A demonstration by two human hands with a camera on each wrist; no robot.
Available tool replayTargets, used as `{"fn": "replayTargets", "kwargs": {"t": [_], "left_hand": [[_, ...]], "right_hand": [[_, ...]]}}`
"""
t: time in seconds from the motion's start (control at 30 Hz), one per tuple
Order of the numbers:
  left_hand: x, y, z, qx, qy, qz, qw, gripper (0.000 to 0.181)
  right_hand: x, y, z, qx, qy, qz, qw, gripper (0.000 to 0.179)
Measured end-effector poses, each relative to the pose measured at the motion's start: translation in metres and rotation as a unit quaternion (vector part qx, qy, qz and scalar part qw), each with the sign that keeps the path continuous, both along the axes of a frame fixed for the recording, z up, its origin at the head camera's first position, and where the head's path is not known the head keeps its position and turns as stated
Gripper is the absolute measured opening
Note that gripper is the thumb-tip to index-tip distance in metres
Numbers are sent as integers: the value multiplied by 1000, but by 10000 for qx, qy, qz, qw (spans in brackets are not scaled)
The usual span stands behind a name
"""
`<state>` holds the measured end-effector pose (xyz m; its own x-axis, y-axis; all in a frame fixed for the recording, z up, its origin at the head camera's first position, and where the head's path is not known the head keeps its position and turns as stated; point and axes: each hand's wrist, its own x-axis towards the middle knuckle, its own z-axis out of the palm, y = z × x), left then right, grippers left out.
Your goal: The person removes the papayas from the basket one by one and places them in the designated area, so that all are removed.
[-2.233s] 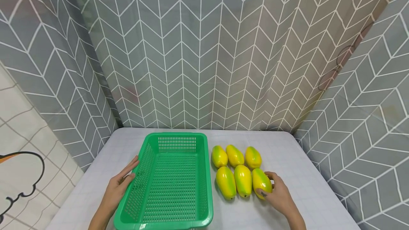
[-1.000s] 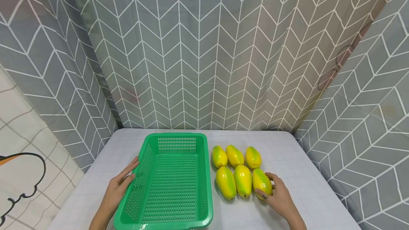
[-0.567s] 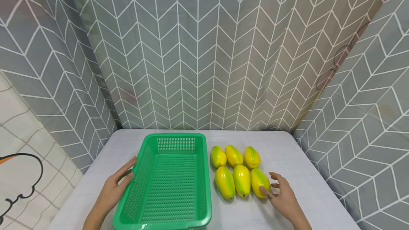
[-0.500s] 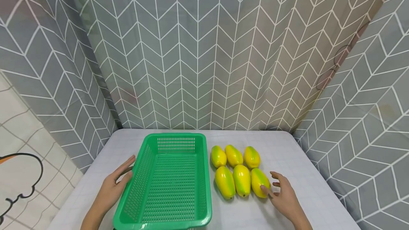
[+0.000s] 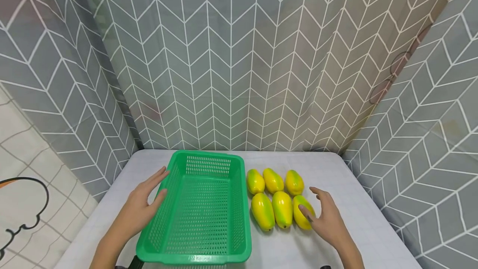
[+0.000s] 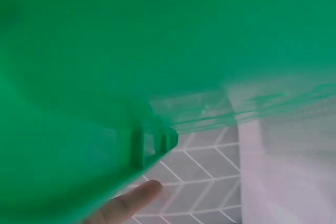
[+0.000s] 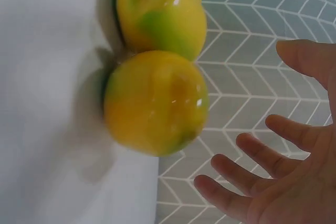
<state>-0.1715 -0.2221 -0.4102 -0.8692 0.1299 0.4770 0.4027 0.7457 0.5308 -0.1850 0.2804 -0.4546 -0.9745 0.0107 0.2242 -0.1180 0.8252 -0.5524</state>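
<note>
A green perforated plastic basket stands on the left of the table with nothing in it. My left hand is at its left rim, fingers extended and thumb apart, overlapping the rim in the head view. In the left wrist view the green basket wall fills most of the picture, with one fingertip beside it. Several yellow-green mangoes lie in two rows to the right of the basket. My right hand is spread beside the front right mango; the right wrist view shows a gap between the fingers and that mango.
The other mangoes, including the front left one and the back right one, sit close together. A white cloth covers the table. Grey curtains with white zigzag lines stand behind and at the sides.
My right hand has let go of the front right mango and risen off it. The left hand has moved up and right at the rim. The basket has shifted slightly away and right, turning a little.
</note>
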Motion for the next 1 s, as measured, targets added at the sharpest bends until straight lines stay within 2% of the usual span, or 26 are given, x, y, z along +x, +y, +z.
{"fn": "replayTargets", "kwargs": {"t": [0.1,0.17,0.37,0.57,0.7,0.87,1.0], "left_hand": [[-1,4,5,-121,-66,-142,9998,52],[-2,5,4,-206,-129,-188,9995,52],[1,1,-6,-360,-243,-160,9989,52],[3,-4,-12,-527,-49,-125,9985,51],[6,-9,-13,-626,-114,-192,9978,50],[7,-12,-3,-771,-300,-139,9965,49],[4,-5,10,-903,-276,-50,9955,49]], "right_hand": [[-2,-4,2,6,73,74,9999,73],[-4,-6,3,7,-4,96,10000,73],[-5,-13,3,-68,-361,157,9992,74],[-6,-17,2,17,-303,210,9993,74],[-6,-17,3,64,-260,205,9994,73],[-9,-17,7,121,-47,268,9996,72],[-14,-20,12,194,-74,346,9992,73]]}}
